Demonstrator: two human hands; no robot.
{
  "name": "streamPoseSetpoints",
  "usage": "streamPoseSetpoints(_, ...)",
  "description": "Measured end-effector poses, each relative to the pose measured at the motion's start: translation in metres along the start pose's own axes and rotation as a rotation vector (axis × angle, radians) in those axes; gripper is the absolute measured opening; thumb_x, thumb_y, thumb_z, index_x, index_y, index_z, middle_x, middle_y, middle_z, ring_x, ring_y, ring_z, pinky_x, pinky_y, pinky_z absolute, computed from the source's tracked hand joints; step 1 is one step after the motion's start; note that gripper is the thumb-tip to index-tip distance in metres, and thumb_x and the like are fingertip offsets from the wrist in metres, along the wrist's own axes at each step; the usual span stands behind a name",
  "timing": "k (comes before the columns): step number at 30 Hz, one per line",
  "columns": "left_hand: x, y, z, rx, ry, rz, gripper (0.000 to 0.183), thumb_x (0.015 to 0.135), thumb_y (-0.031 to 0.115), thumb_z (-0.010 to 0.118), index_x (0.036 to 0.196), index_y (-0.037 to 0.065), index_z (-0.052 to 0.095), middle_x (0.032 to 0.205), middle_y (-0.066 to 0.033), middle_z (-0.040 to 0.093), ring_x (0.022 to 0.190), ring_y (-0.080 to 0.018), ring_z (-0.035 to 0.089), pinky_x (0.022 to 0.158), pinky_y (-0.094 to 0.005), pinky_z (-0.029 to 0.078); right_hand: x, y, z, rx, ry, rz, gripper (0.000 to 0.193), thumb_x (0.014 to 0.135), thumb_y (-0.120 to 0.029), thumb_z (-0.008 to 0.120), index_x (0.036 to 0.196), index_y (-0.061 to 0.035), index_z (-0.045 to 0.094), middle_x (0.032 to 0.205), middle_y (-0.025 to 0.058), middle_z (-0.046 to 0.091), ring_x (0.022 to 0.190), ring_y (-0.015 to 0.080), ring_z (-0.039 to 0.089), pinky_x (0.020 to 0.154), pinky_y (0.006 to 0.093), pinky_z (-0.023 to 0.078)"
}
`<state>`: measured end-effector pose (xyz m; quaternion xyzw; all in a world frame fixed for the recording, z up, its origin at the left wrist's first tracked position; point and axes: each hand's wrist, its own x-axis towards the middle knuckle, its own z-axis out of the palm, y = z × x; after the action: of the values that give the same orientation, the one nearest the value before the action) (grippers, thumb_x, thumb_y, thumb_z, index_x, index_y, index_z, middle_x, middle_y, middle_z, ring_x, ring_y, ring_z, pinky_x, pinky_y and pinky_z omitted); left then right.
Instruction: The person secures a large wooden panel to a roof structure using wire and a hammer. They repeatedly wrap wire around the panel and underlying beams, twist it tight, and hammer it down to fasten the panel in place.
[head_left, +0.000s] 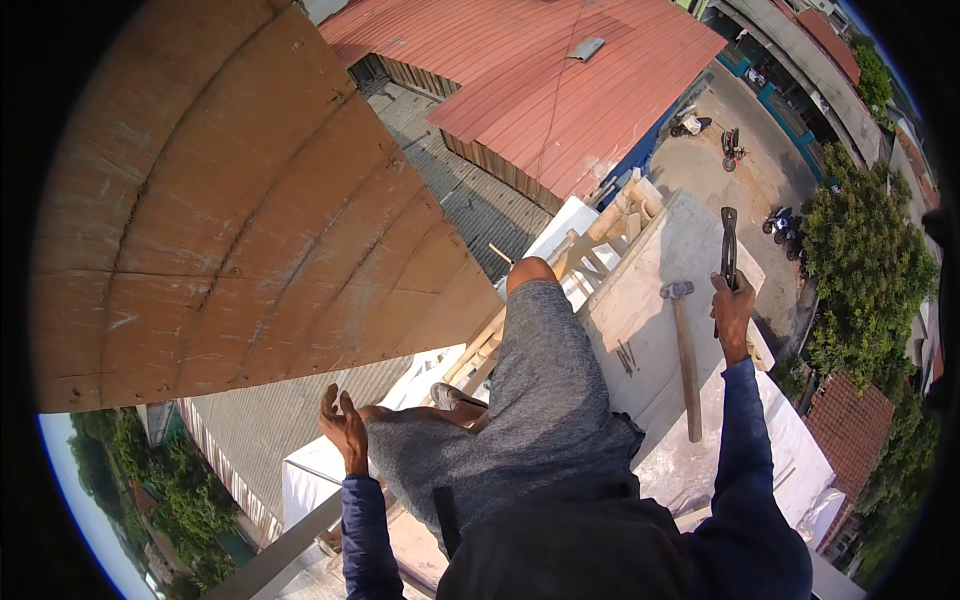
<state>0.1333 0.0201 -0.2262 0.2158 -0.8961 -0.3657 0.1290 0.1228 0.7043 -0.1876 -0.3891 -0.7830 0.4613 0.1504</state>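
My right hand (733,308) is closed round a pair of dark metal pincers (729,238), their head pointing away from me. Just left of that hand, a hammer (687,370) with a wooden handle and grey metal head lies on a pale, worn board (650,270). A few loose nails (627,357) rest on the same board, beside my right thigh. My left hand (343,428) is raised by my left knee, its fingers apart and holding nothing.
A large brown panel (230,220) with curved seams fills the left side. Timber pieces (610,235) lie beyond my knee. Far below are a red metal roof (560,80), a grey corrugated roof (300,415), a yard with motorbikes (732,150) and trees (850,270); this is a high perch.
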Motion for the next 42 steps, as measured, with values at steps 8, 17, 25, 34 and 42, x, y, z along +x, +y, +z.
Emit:
streamPoseSetpoints(8, 0.024, 0.150, 0.030, 0.440, -0.138, 0.737, 0.014, 0.088, 0.006, 0.068, 0.102, 0.003, 0.070, 0.110, -0.0140, 0.071, 0.108, -0.0360, 0.066, 0.095, -0.0459, 0.050, -0.079, -0.068, 0.124, 0.770, -0.855, 0.489, 0.038, 0.098, -0.034, 0.069, 0.112, 0.0008, 0.064, 0.075, 0.0026, 0.058, 0.054, 0.0086, 0.055, 0.046, 0.0253, 0.047)
streamPoseSetpoints(17, 0.079, 0.286, 0.114, 0.931, -0.314, 1.360, 0.021, 0.087, 0.013, 0.069, 0.108, 0.009, 0.069, 0.119, -0.0123, 0.067, 0.124, -0.0361, 0.058, 0.107, -0.0554, 0.042, -0.067, -0.087, 0.218, 0.036, -0.896, -0.542, 0.041, 0.096, -0.029, 0.062, 0.120, 0.0045, 0.061, 0.097, 0.0242, 0.067, 0.088, 0.0405, 0.068, 0.077, 0.0477, 0.054)
streamPoseSetpoints(25, 0.085, 0.287, 0.189, 0.861, -0.601, 0.513, 0.024, 0.091, 0.019, 0.065, 0.112, 0.010, 0.070, 0.113, -0.0088, 0.071, 0.103, -0.0316, 0.068, 0.093, -0.0502, 0.051, -0.007, -0.094, 0.275, -0.151, -1.191, -0.569, 0.033, 0.088, -0.024, 0.062, 0.098, 0.0072, 0.067, 0.097, 0.0299, 0.069, 0.095, 0.0429, 0.069, 0.081, 0.0514, 0.054)
streamPoseSetpoints(34, 0.089, 0.216, 0.235, -0.640, -0.349, -0.668, 0.036, 0.100, 0.031, 0.056, 0.127, 0.006, 0.059, 0.119, -0.0130, 0.069, 0.099, -0.0271, 0.067, 0.085, -0.0413, 0.051, 0.015, -0.127, 0.291, -0.390, -1.345, -0.487, 0.047, 0.085, -0.035, 0.063, 0.104, 0.0081, 0.063, 0.096, 0.0233, 0.071, 0.090, 0.0358, 0.069, 0.079, 0.0460, 0.052)
streamPoseSetpoints(42, 0.092, 0.213, 0.252, -0.875, -0.280, -0.818, 0.025, 0.103, 0.032, 0.053, 0.121, 0.015, 0.058, 0.121, -0.0066, 0.067, 0.104, -0.0245, 0.063, 0.090, -0.0394, 0.048, 0.022, -0.111, 0.333, -0.510, -1.272, -1.187, 0.010, 0.086, -0.014, 0.061, 0.080, -0.0144, 0.068, 0.070, 0.0013, 0.058, 0.073, 0.0182, 0.061, 0.063, 0.0331, 0.048)
